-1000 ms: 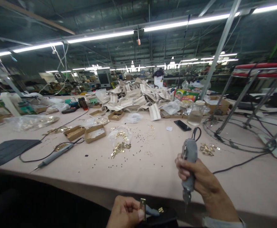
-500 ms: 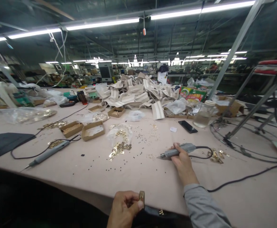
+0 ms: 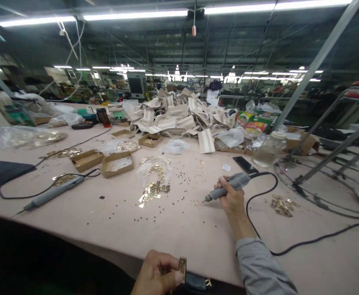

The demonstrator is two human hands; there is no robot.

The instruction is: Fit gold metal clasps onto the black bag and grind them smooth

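My right hand (image 3: 232, 199) is closed round a grey corded electric screwdriver (image 3: 228, 186). Its tip points left and down at a small scatter of tiny screws (image 3: 196, 203) on the pink table (image 3: 173, 229). My left hand (image 3: 159, 273) is at the near table edge, pinching a small brass hinge-like plate (image 3: 182, 268) upright above a dark item. A heap of brass plates (image 3: 153, 191) lies left of the screwdriver tip.
A second grey screwdriver (image 3: 48, 196) with its cable lies at the left. Open cardboard boxes (image 3: 117, 164), bags of brass parts, a phone (image 3: 244, 164), a glass jar (image 3: 267, 149) and a pile of striped straps (image 3: 179, 116) lie further back. More brass plates (image 3: 281, 205) sit to the right.
My right hand carried the screwdriver from upright near my body out over the table, then tilted its tip down to the screws. My left hand kept hold of the brass plate.
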